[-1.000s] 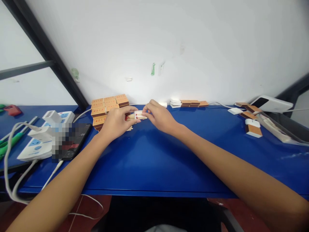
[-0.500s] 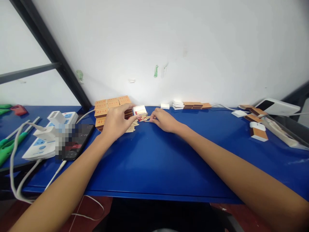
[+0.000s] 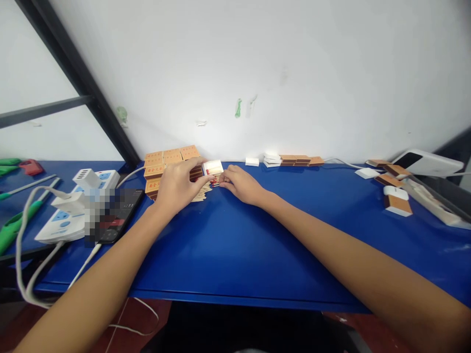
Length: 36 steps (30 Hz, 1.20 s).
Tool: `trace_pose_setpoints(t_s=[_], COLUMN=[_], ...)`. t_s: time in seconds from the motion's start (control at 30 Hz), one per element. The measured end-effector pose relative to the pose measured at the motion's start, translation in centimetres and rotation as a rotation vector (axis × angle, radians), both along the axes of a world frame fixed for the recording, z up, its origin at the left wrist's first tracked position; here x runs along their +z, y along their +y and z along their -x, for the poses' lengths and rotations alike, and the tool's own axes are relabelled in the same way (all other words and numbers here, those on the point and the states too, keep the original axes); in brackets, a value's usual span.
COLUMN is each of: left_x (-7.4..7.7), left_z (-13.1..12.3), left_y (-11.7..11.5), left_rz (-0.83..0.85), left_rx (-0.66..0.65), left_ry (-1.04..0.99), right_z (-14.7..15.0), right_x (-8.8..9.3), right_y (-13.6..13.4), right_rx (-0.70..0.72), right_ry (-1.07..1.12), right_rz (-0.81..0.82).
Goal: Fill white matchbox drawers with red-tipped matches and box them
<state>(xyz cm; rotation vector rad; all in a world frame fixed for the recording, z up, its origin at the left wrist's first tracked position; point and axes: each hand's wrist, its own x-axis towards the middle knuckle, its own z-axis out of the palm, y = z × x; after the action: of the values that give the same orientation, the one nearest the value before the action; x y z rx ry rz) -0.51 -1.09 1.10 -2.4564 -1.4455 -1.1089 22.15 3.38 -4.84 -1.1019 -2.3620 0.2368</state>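
My left hand (image 3: 178,180) curves in a C shape with thumb and forefinger apart. Its thumb tip rests by a pile of loose matches (image 3: 200,193), and the forefinger tip is near the left edge of a white matchbox tray (image 3: 213,165). Just right of the pile, my right hand (image 3: 241,185) has its fingers pinched together on red-tipped matches (image 3: 217,181), in front of the tray. Behind and left of my left hand stand stacked orange matchboxes (image 3: 171,156), partly hidden by it.
White trays (image 3: 272,159) and a row of matchboxes (image 3: 296,160) line the wall. A power strip (image 3: 66,220) and phone (image 3: 119,215) lie left, with cables. Right are more matchboxes (image 3: 399,205) and a white device (image 3: 429,163). Green-handled tools (image 3: 18,228) lie far left.
My right hand has moved a little left, closer to the tray and the match pile. My left hand has stayed in place.
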Motion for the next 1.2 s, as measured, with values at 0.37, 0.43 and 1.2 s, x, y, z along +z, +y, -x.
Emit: trace_pose_setpoints(t_s=[0.37, 0.43, 1.2], left_x=[-0.1, -0.2, -0.2], left_z=[0.1, 0.1, -0.5], left_y=[0.0, 0.0, -0.6], left_rz=[0.013, 0.017, 0.071], left_rx=[-0.026, -0.022, 0.016], left_ry=[0.048, 0.054, 0.016], right_z=[0.1, 0.3, 0.8], right_x=[0.1, 0.1, 3.2], right_y=[0.0, 0.0, -1.6], right_rx=[-0.038, -0.048, 0.026], right_ry=[-0.047, -0.062, 0.077], right_rz=[-0.013, -0.002, -0.397])
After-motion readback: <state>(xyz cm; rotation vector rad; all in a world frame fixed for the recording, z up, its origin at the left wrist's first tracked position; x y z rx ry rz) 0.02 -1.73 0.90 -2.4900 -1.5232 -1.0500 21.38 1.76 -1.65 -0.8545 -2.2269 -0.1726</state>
